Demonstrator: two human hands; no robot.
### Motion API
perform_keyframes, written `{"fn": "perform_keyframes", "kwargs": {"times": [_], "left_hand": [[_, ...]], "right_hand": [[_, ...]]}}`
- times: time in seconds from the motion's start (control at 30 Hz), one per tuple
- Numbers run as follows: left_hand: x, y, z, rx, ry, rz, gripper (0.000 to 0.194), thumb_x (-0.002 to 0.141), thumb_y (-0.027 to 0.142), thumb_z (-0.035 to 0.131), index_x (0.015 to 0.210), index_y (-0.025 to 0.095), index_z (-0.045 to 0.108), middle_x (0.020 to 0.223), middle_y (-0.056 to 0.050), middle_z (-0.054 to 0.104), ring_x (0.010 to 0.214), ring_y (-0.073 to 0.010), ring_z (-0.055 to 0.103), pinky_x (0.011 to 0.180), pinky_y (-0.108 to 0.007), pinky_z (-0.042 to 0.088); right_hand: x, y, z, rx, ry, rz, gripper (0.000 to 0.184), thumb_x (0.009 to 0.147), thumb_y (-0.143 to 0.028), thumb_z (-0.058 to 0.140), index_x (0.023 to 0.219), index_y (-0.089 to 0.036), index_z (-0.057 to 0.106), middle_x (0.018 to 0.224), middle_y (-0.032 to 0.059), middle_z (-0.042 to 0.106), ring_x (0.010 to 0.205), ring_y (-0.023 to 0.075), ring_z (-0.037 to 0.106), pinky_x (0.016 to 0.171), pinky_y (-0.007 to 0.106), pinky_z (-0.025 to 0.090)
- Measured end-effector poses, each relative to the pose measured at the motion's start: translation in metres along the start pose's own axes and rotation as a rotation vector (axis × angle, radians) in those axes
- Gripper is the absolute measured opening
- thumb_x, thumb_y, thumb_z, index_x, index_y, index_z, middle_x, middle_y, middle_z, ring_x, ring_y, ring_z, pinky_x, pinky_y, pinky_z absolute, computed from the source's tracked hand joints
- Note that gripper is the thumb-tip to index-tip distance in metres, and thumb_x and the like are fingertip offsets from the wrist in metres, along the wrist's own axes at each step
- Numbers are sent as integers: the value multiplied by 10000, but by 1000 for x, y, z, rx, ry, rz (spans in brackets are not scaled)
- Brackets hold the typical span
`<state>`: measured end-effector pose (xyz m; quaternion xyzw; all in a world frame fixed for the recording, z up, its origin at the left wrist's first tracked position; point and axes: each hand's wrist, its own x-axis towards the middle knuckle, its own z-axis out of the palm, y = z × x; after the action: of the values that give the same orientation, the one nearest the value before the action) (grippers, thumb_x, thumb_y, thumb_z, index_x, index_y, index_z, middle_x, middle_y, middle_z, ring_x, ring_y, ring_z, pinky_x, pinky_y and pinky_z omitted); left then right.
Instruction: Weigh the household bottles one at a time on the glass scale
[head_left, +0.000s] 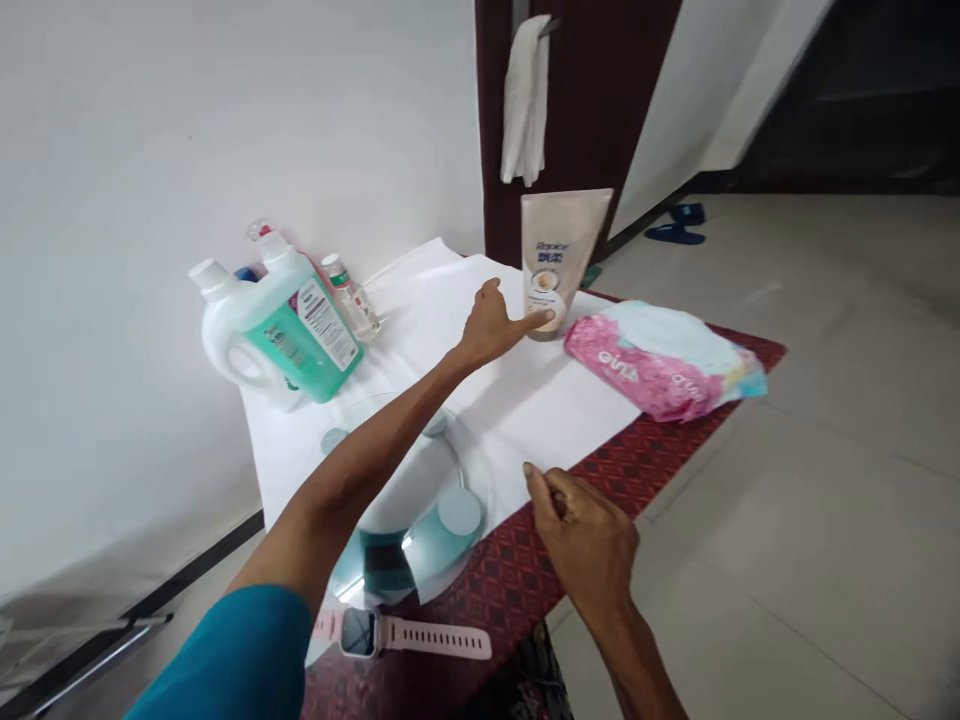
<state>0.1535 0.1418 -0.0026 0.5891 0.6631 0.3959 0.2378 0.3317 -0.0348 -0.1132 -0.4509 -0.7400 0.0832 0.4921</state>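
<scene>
A beige Rejoice squeeze tube [568, 240] stands upright on its cap at the table's far edge. Beside it my left hand [491, 325] reaches out with thumb and fingers apart; the thumb overlaps the lower front of the tube, and I cannot tell whether it touches. Close to the front edge of the table, my right hand [585, 535] is curled into a loose fist in the air, with nothing visible in it. Under my left arm lies a round glass scale [480, 470] with pale green pads. A pink-strapped watch [435, 638] rests nearer me.
A pink tissue pack [637, 365] lies right of the tube. Jugs of green liquid [307, 340] and a small clear bottle [352, 300] stand by the wall. White cloth [547, 415] partly covers the red patterned table [622, 465]. Slippers [675, 233] lie on the floor.
</scene>
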Motion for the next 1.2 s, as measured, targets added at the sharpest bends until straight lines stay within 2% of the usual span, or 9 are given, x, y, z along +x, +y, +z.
{"fn": "perform_keyframes", "kwargs": {"times": [0.1,0.2,0.3,0.4,0.53,0.67,0.8,0.97,1.2], "left_hand": [[-54,-3,-59,30,97,199,743,944,499,822,1536,213,476,1595,-221,564,1347,-326,659,1062,-450,578],[-117,-12,-130,253,419,333,568,1013,507,707,1472,234,513,1523,-170,603,1333,-293,650,1093,-452,568],[-162,-37,-187,494,851,232,613,1002,459,696,1511,218,455,1562,-192,526,1464,-318,547,1168,-484,518],[-174,-76,-218,483,1011,67,781,946,451,751,1579,209,364,1632,-230,433,1518,-337,488,1193,-507,493],[-151,-119,-230,125,918,-33,712,884,423,819,1453,187,462,1506,-219,565,1348,-309,621,1128,-461,532],[-118,-132,-242,-133,973,-26,435,804,465,880,986,213,575,970,-50,690,889,-216,674,871,-382,583],[-97,-124,-247,-284,964,2,462,764,497,868,706,222,500,633,43,483,556,-113,431,543,-286,417],[-87,-108,-232,-365,1089,40,509,721,476,887,652,239,442,604,43,402,547,-121,394,504,-290,365],[-125,-67,-227,-429,1055,211,528,647,406,907,551,239,415,516,63,384,456,-96,337,426,-281,276]], "right_hand": [[0,0,0,7,-10,11,575,1139,-499,510,618,-256,530,564,-2,622,481,154,537,566,329,349],[1,0,0,4,-28,38,610,1124,-573,488,604,-258,538,544,4,599,478,159,522,561,331,337],[2,1,2,-7,-27,60,641,1104,-617,487,576,-256,520,507,-5,546,443,148,449,545,331,311],[2,0,4,-34,-46,83,674,1089,-647,476,542,-254,458,483,-12,494,434,139,400,536,328,292],[3,-3,3,-69,-91,106,684,1080,-671,452,544,-245,444,488,-10,480,448,132,407,544,315,286],[4,-5,3,-76,-98,118,669,1069,-665,468,558,-235,474,495,-5,490,468,129,434,554,300,295],[5,-5,5,-80,-109,144,661,1061,-640,479,544,-230,442,487,-9,473,461,118,397,559,296,286],[7,-6,7,-85,-119,183,637,1054,-610,465,546,-226,453,494,1,494,490,127,440,571,292,275],[8,-7,7,-109,-144,272,574,992,-577,509,542,-226,448,492,8,483,507,132,425,576,298,242]]}}
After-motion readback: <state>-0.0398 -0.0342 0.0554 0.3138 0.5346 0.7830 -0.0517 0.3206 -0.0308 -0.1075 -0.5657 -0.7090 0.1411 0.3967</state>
